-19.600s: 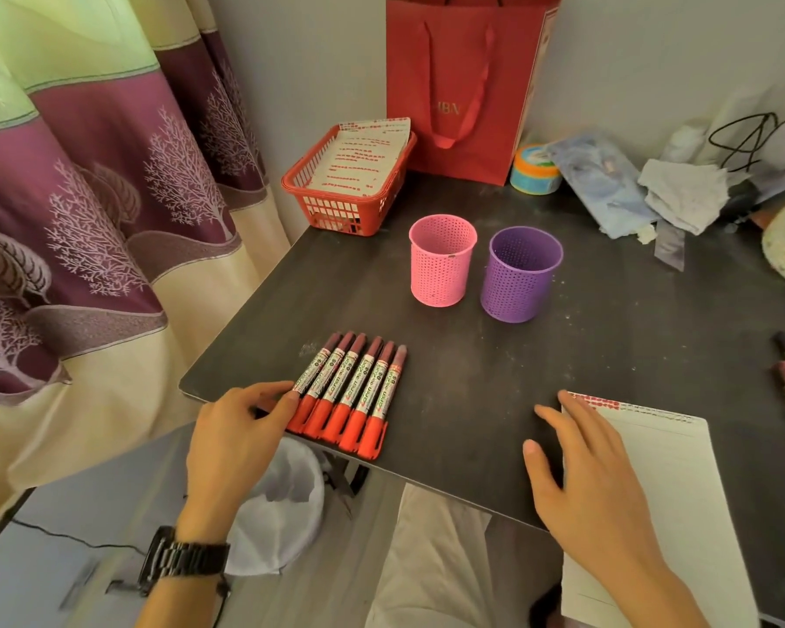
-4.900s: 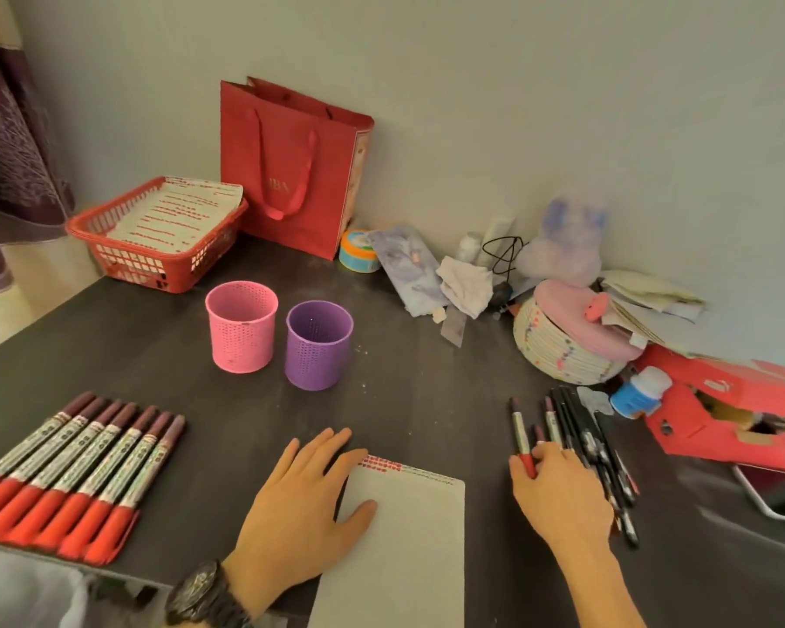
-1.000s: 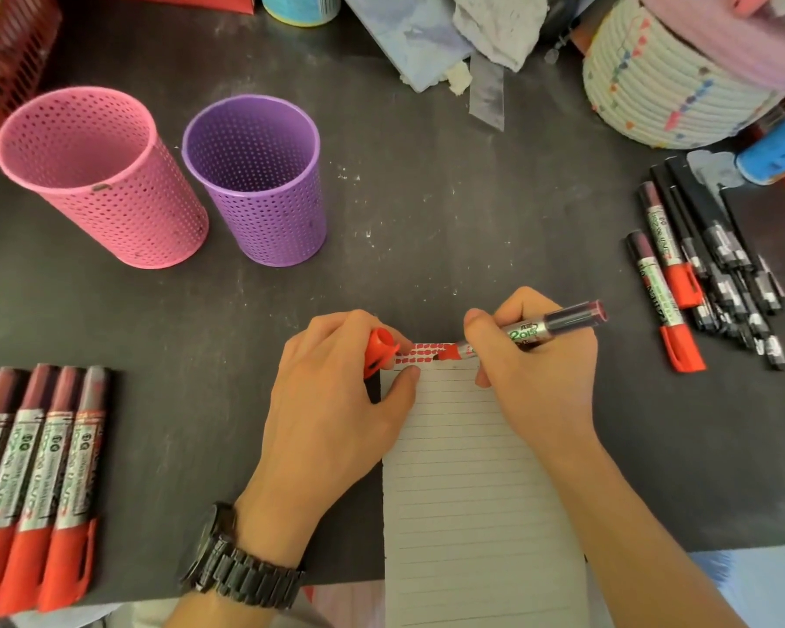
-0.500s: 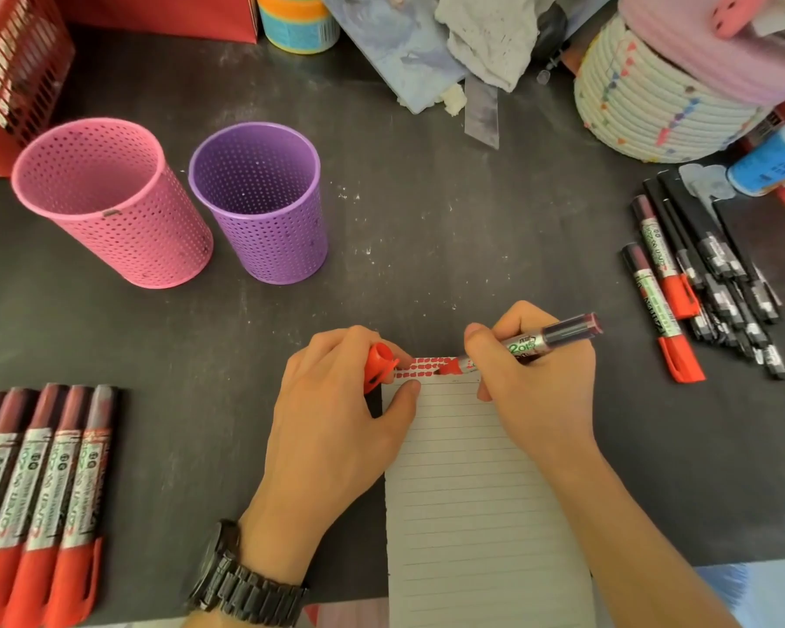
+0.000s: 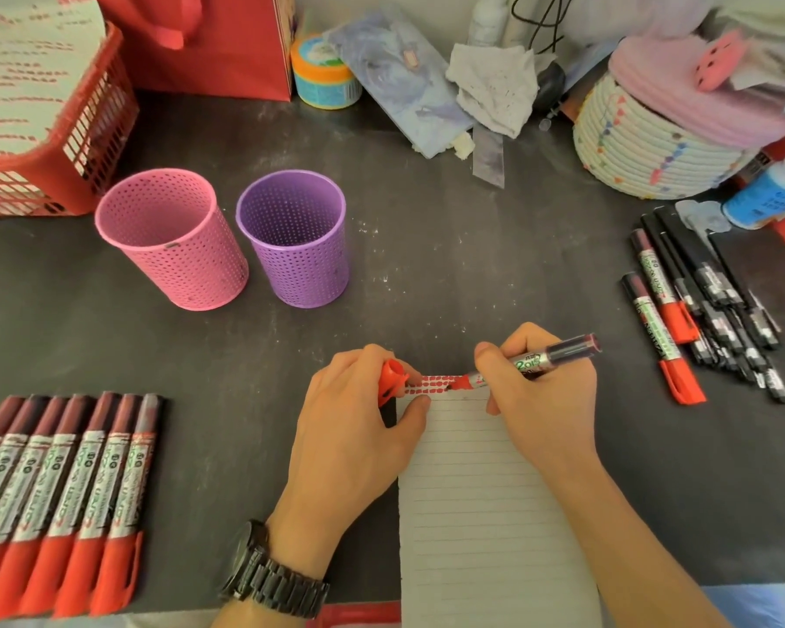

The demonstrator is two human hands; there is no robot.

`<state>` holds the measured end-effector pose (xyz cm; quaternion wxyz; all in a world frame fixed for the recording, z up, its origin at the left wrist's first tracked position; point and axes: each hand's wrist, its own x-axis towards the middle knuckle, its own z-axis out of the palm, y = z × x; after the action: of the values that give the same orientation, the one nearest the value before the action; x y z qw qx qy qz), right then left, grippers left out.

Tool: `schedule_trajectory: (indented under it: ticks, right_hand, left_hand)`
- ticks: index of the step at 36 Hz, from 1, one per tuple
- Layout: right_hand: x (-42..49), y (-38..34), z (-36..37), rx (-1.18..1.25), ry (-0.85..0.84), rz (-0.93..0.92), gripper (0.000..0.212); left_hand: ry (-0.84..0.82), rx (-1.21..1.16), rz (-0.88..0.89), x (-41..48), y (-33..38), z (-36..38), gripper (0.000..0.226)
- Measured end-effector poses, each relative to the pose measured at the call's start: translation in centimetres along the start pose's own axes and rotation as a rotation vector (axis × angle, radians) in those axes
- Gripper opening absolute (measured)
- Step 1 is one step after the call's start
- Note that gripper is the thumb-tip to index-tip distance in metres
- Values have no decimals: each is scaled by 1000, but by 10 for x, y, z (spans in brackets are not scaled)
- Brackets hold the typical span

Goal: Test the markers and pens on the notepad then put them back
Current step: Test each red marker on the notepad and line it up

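1 counter (image 5: 472,247), dark, scuffed.

1 notepad (image 5: 481,514), lined, lying at the near edge, centre. A band of red dots runs along its top margin.

1 marker (image 5: 554,353), uncapped and slanted, with its red tip touching the top margin at the end of the dots. The right hand (image 5: 540,401) is curled round its barrel.

1 cap (image 5: 390,378), red, gripped in the fingers of the left hand (image 5: 359,423) at the notepad's top left corner. The thumb tip rests on the paper. 1 watch (image 5: 273,586), black, on that wrist.

1 row of markers (image 5: 60,500), capped, side by side and touching, at the near left, red caps toward the person.

1 pile of pens (image 5: 726,301), dark, at the far right, with two red-capped markers lying along its left side.

1 pink cup (image 5: 173,240) and 1 purple cup (image 5: 295,237), perforated, upright, just beside each other, beyond the notepad to the left.

1 red basket (image 5: 64,142), far left, holding a printed sheet; 1 red bag (image 5: 209,43) just beside it.

1 woven basket (image 5: 653,133), far right, with a pink top.
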<state>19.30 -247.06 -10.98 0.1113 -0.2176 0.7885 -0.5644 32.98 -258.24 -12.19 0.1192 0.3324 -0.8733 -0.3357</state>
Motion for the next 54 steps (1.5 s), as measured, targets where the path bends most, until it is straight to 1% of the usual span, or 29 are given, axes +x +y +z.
schedule_trajectory:
  ticks: [10,15,19,25,38,41,44,49,54]
  right_hand:
    - [-1,0,1,1,-24,18,31]
    - [-1,1,0,-19,-38,-4,31]
    - [-1,2,-2,-5,-25,-16,32]
    - [2,3,-5,49,11,13,31]
    - [-1,1,-3,-6,-27,6,34]
    - [-2,0,-2,-16,-35,21,34]
    - [-2,0,-3,18,-28,34,31]
    - [3,3,-10,114,13,66,34]
    - [3,3,-11,144,-17,43,32]
  left_hand:
    - [-2,-13,-20,0,2,-1,23]
    - [-6,-29,-18,0,3,-2,23]
    - [-17,-32,-27,0,3,-2,23]
    - [-17,-28,-34,1,2,-1,24]
    - [-10,-28,-24,2,-2,2,23]
    - [26,-30,3,0,-3,3,21]
    - [68,-46,30,-3,-3,3,18]
    - [33,-47,22,-4,-1,1,18]
    - [20,-55,24,-4,-1,1,16]
